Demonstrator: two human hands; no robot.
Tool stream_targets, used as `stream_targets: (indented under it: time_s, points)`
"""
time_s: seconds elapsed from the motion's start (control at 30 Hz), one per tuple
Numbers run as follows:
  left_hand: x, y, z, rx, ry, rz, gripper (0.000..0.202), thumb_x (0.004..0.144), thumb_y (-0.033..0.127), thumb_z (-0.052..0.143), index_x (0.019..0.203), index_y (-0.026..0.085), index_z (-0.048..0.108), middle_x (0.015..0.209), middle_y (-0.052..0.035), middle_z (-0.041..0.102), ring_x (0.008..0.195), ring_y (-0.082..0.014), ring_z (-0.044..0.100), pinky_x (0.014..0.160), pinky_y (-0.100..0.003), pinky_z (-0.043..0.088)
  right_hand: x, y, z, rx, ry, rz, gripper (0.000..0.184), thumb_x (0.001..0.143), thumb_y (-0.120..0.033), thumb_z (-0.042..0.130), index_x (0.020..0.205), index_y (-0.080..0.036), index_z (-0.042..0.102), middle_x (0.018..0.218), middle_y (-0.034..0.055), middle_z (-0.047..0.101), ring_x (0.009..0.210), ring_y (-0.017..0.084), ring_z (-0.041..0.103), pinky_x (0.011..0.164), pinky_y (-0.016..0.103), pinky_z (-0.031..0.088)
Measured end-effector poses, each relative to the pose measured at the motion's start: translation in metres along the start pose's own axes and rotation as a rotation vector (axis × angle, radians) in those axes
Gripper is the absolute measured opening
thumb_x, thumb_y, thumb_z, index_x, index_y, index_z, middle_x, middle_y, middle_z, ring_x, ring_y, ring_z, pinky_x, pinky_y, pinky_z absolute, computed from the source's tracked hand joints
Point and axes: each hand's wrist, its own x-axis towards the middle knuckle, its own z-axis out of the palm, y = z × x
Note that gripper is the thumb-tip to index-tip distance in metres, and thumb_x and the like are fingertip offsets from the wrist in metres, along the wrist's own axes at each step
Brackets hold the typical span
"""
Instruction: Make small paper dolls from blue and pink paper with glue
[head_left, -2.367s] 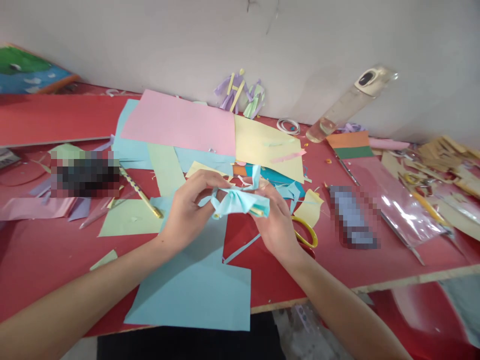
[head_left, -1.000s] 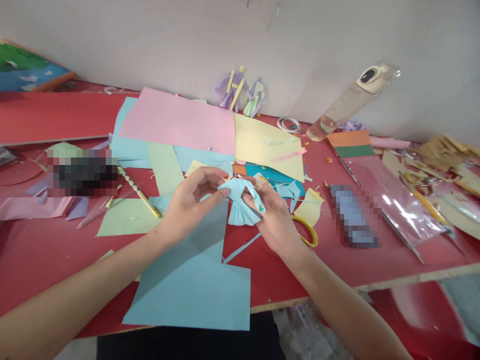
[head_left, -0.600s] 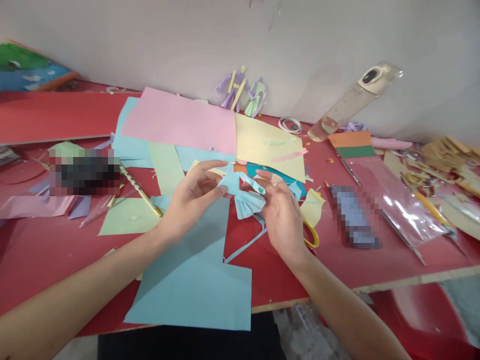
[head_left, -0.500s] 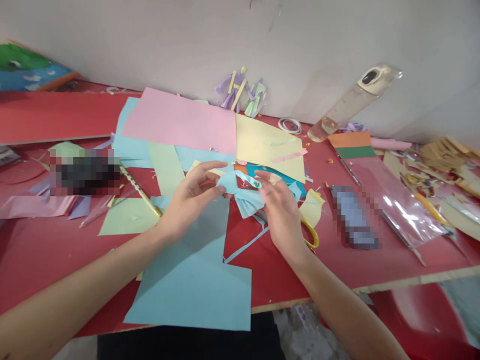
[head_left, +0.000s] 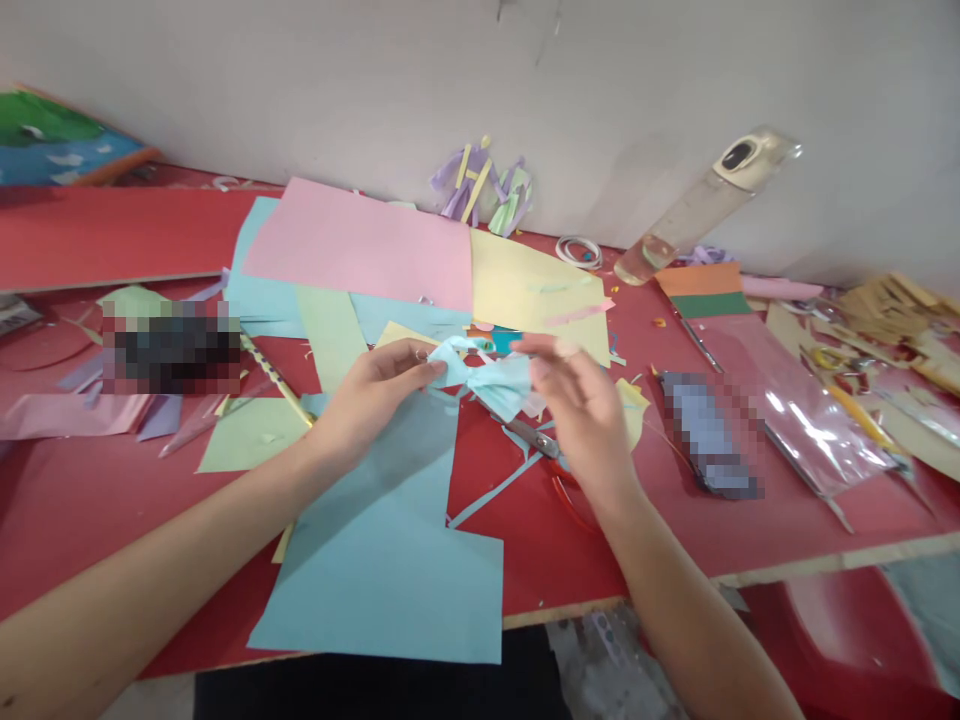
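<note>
A gathered piece of light blue paper [head_left: 502,385], pleated and pinched at its middle, is held up between my two hands. Its left end sits between the thumb and fingers of my left hand [head_left: 375,395]. My right hand [head_left: 585,410] has its thumb against the paper's right edge; its fingertips are slightly blurred. Scissors [head_left: 536,437] with a red handle lie under the right hand, partly covered by it. Below the hands, a large light blue sheet [head_left: 390,580] reaches over the table's front edge, with a thin blue strip [head_left: 495,492] beside it.
Pink [head_left: 367,240] and yellow paper [head_left: 536,285] lie behind. Small paper figures [head_left: 469,185] lean at the wall. A clear bottle [head_left: 697,215] stands back right. A pencil [head_left: 277,378] lies left, a blurred-out object [head_left: 709,430] and clear pouch [head_left: 817,410] right.
My right hand has shifted slightly right and turned, uncovering more of the scissors. The pleated paper has spread wider toward the right. My left hand has barely moved.
</note>
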Motion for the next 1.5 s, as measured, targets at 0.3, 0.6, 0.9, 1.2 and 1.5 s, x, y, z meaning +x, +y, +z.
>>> stream_targets:
  time_s: [0.3,0.6,0.9,1.2,1.5]
  points:
    - [0.005,-0.008,-0.008,-0.173,0.086,-0.017,0.022,0.08,0.03,0.08,0.1,0.023,0.074,0.084,0.0011,0.068,0.077,-0.0109,0.059,0.072,-0.022,0.046,0.009,-0.003,-0.033,-0.663,-0.147,-0.121,0.024,0.09,-0.046,0.066,0.087,-0.022,0.07,0.083,0.0044,0.074,0.071,0.02,0.066,0.061,0.032,0.049]
    - [0.003,-0.003,-0.006,-0.395,0.032,-0.034,0.015,0.081,0.014,0.079,0.09,0.022,0.069,0.079,0.0046,0.068,0.075,-0.0067,0.063,0.075,-0.016,0.053,0.005,0.015,-0.024,-1.05,-0.195,-0.334,0.025,0.089,-0.04,0.068,0.107,-0.022,0.067,0.11,0.0137,0.063,0.108,0.035,0.057,0.084,0.049,0.054]
    - [0.001,0.001,0.001,-0.463,-0.023,-0.085,0.02,0.078,0.011,0.079,0.09,0.021,0.067,0.08,0.0043,0.069,0.078,-0.0078,0.067,0.075,-0.016,0.058,0.004,0.013,-0.017,-0.84,-0.07,-0.371,0.013,0.084,-0.025,0.067,0.095,-0.019,0.065,0.112,0.0147,0.067,0.118,0.035,0.057,0.095,0.051,0.052]
    - [0.002,-0.005,-0.001,-0.391,-0.026,-0.046,0.021,0.079,0.014,0.079,0.092,0.022,0.066,0.087,0.0036,0.069,0.082,-0.0098,0.068,0.081,-0.021,0.059,-0.012,-0.017,-0.01,-0.119,0.14,-0.158,0.025,0.086,-0.039,0.069,0.106,-0.024,0.068,0.087,0.0039,0.072,0.064,0.017,0.064,0.051,0.03,0.051]
    - [-0.002,-0.003,0.007,-0.311,-0.03,-0.022,0.015,0.078,0.019,0.082,0.086,0.019,0.07,0.085,0.0018,0.071,0.086,-0.0132,0.069,0.084,-0.027,0.061,-0.022,-0.009,-0.003,-0.247,0.176,-0.396,0.023,0.083,-0.034,0.076,0.105,-0.027,0.072,0.096,0.0042,0.078,0.081,0.024,0.074,0.066,0.036,0.06]
